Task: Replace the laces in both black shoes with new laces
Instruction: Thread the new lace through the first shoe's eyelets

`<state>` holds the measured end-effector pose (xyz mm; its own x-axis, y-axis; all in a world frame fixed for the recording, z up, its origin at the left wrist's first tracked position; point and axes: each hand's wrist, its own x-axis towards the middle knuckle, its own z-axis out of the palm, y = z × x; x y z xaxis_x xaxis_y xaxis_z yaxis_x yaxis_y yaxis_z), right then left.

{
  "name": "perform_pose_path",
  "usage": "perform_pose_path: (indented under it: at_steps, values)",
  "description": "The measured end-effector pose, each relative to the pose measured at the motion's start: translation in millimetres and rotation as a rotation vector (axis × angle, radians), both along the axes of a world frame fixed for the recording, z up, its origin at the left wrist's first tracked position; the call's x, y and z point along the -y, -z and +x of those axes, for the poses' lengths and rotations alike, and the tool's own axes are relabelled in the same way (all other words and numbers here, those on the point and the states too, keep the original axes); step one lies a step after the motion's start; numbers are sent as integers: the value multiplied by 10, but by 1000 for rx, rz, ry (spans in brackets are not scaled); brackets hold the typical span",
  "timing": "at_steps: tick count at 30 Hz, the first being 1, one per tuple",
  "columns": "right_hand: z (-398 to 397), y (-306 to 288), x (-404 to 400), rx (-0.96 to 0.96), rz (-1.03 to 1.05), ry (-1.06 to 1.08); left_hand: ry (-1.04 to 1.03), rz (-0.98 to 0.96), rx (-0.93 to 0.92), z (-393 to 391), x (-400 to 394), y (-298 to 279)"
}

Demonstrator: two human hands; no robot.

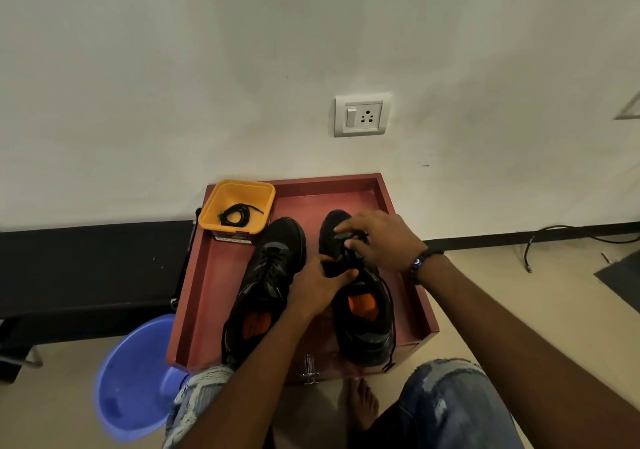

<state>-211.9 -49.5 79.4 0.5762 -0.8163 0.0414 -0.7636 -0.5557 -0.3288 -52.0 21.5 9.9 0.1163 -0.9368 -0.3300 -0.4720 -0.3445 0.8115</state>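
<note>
Both black shoes sit in the red tray, toes twd the wall. My left hand is curled round the tongue area of the right shoe, thumb across the top, steadying it. My right hand is over the forefoot w/ fingers bent, pinching what looks like the old lace near the lower eyelets; can't tell exactly which strand, black on black. The left shoe is just beside, laced, untouched. New laces lie coiled in the yellow tub at the tray's far left corner, well apart from my hands. Risks, as I judge them: pulling hard on one strand could snag at an eyelet & drag the shoe fwd, maybe knocking its neighbour; my left-hand grip has to resist that. Low light + dark lace means I could grab the wrong crossing & tighten instead of loosen. Heel of the right shoe overhangs the tray's near edge, so a jerk back could tip it off.
</note>
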Motion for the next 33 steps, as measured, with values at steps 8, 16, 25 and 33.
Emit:
perform_pose_path:
  at_steps: [8,16,25,33]
  values:
    - [226,68,-4,-457,-182,-145,-56,22,-30,-32,-10,52]
    - [212,-9,67,-511,-133,-98,-66,20,-43,-42,-34,60]
    - [183,-26,39,53,-4,121,-97,-20,-46,-76,-83,68]
    - [-88,-100,110,257,112,369,-100,-7,-31,-93,-59,66]
